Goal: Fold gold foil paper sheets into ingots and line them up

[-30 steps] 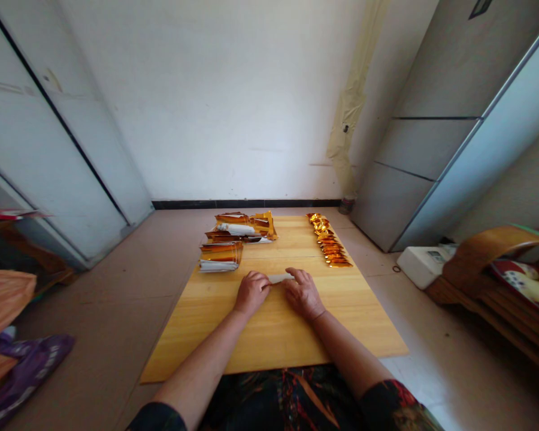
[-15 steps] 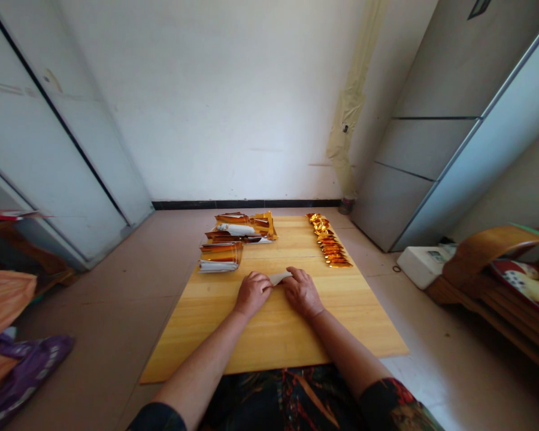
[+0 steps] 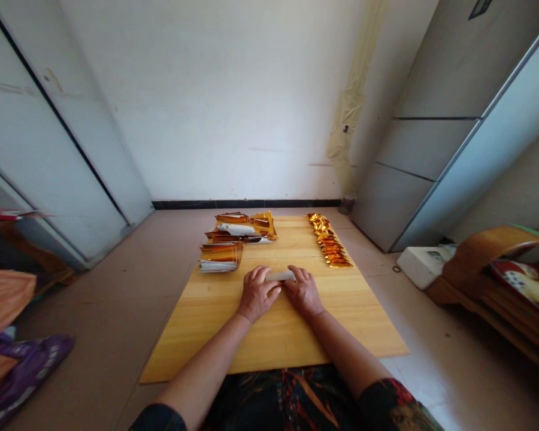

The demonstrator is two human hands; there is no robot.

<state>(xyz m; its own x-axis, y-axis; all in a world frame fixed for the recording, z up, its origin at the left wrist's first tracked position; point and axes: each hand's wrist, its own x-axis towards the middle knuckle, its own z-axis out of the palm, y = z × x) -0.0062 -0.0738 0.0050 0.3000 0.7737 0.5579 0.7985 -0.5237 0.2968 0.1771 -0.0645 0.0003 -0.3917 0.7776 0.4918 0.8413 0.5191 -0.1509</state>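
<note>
Between my two hands lies a pale, narrow roll of paper (image 3: 279, 276), level above the middle of the wooden board. My left hand (image 3: 257, 293) grips its left end with curled fingers and thumb. At the other end, my right hand (image 3: 302, 290) has its fingers bent over the roll. Beyond my left hand are stacks of gold foil paper (image 3: 220, 254) with white backs, and a white roll (image 3: 236, 230) rests among them. A row of folded gold foil pieces (image 3: 332, 246) runs along the board's right side.
The wooden board (image 3: 269, 341) reaches from my lap toward the white wall (image 3: 233, 108). A grey fridge (image 3: 413, 155) stands at the right, near a white box (image 3: 420, 266) and a wooden seat (image 3: 476, 293). A purple bag (image 3: 40, 365) lies on the left floor.
The paper has gone from a slanted, partly flared shape to a straighter, level roll. My left hand has shifted slightly right, and its fingers now reach over the paper's far side.
</note>
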